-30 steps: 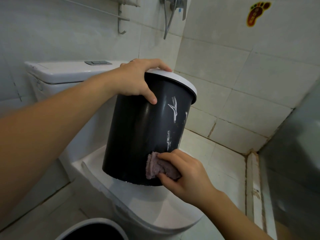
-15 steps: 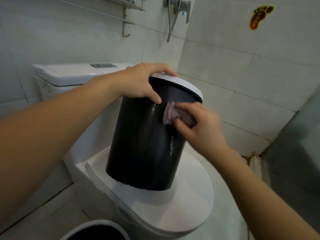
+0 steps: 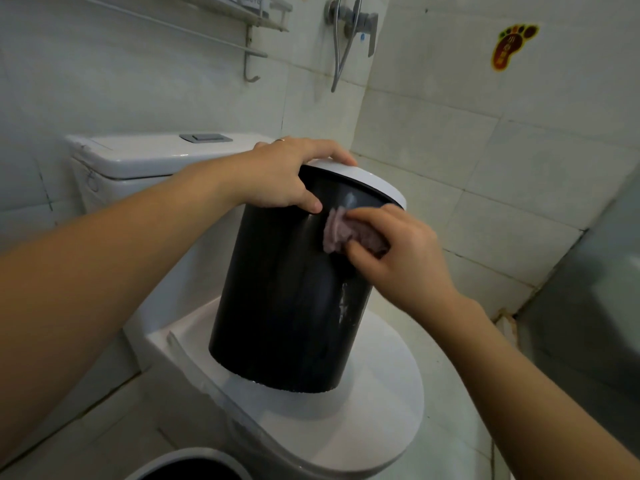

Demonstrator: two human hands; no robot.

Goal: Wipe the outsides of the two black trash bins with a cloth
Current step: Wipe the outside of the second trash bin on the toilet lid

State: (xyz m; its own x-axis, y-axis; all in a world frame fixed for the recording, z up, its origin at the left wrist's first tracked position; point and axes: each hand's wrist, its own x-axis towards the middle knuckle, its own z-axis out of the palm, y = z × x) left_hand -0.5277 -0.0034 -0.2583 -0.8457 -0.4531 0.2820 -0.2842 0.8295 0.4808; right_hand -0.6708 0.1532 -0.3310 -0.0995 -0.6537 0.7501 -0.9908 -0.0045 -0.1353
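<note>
Tiled bathroom; one black bin on closed toilet lid, second bin's rim at bottom edge. Left hand grips the rim; right hand pinches one cloth against the bin wall.

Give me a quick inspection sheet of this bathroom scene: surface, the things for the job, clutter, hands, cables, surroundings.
Surface: closed white toilet lid; the bin stands tilted on it.
Job's things: black trash bin with white rim, pale smears on its side; pinkish cloth pressed against its upper wall; second trash bin partly in view at the bottom edge.
Clutter: nothing seen.
Hands: left hand grips the bin's rim; right hand holds the cloth.
Cables: a shower hose hangs from the wall valve.
Surroundings: toilet cistern, tiled walls, wall rack with hook, footprint sticker.
</note>
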